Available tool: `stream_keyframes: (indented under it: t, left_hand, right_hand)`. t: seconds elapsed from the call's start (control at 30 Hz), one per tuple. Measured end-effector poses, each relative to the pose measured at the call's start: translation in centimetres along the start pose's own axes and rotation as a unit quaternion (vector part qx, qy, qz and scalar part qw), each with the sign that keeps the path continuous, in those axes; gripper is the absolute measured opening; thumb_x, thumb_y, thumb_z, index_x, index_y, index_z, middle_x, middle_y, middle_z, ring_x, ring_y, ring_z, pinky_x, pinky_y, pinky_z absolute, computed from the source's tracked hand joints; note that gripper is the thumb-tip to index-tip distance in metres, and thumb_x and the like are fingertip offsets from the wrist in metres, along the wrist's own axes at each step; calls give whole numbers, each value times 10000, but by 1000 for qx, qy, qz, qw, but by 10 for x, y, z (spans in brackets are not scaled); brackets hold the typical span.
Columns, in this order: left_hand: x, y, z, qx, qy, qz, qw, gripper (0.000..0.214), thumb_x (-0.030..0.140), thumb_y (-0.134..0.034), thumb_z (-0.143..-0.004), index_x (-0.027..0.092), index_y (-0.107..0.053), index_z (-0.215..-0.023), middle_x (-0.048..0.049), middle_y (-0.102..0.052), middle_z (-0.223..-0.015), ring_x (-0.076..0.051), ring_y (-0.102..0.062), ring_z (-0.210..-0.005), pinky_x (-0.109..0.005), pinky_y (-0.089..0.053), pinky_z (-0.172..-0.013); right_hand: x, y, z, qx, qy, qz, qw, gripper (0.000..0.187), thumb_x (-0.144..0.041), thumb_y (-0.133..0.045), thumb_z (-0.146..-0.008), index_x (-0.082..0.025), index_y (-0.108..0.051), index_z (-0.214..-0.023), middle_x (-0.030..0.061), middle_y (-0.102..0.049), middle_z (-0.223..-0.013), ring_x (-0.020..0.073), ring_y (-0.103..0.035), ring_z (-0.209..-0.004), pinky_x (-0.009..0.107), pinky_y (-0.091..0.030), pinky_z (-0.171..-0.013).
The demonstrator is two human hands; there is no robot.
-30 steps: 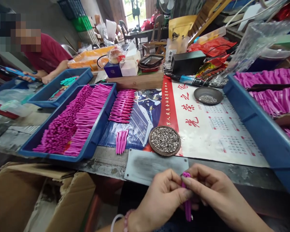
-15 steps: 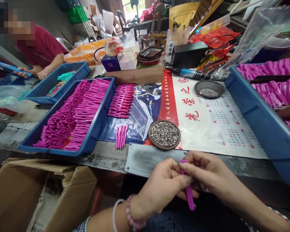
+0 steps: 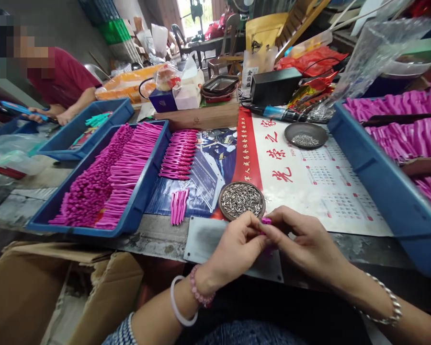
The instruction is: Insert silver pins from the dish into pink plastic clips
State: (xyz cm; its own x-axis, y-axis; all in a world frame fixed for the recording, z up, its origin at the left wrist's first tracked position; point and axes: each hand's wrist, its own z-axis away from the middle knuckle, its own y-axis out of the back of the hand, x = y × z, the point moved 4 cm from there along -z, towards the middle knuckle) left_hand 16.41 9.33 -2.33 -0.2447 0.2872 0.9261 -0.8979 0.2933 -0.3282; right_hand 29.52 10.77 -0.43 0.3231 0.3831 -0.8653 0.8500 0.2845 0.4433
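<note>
Well, chairs [image 3: 232,29] stand behind the cluttered worktable [image 3: 161,235].

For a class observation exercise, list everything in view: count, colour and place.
Bench: one, grey, across middle
Poster: one, red, white, blue, on bench
Trays: at least three, blue, left, right
Bowls: two, brownish, on bench
Metal bits: many, silver, in bowls
Pink pieces: many, pink, in trays, on poster
Teal pieces: several, teal, in farther left tray
Plate: one, grey, near edge
Cardboard box: one, brown, lower left
Black box: one, black, behind poster
Co-worker: one, red top, upper left
Other clutter: uncounted, mixed, background
Left hand: one, bare, holding pink pieces, number unclear
Right hand: one, bare, likewise
</note>
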Motion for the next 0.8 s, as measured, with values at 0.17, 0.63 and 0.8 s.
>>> stream_keyframes:
  t: [0.17, 0.63, 0.8]
  left_hand:
    - [-7, -4, 4, -23, -12, -22, 999, 187, 263, -658, -860, 170, -498, -835, 22, -580, -730, -76, -541, -659, -198, -413, -617]
    - [-13, -9, 2, -29, -20, -74, 997, 170, 273, -627, -874, 170, -497, -836, 11, -557, -741, -97, -524, -666, -224, -416, -623]
    - [-8, -11, 1, -22, -10, -75, 997, 193, 285, -636, -877, 165, -497, -818, 15, -574, -720, -80, -538, -652, -198, -419, -609]
  right_hand:
    - [-4, 3, 11, 14, 46, 39, 998, 67, -184, -560, -966, -176, -613, -926, -6, -629, -761, 108, -591, -640, 216, -438, -584]
    - [3, 4, 23, 37, 59, 50, 996, 81, -161, -549, -966, -175, -581, -894, -13, -602, -720, 97, -577, -597, 205, -423, -555]
    - [3, 6, 23, 40, 31, 21, 998, 96, -190, -560, -954, -180, -598, -867, -3, -611, -717, 117, -581, -608, 223, -436, -562]
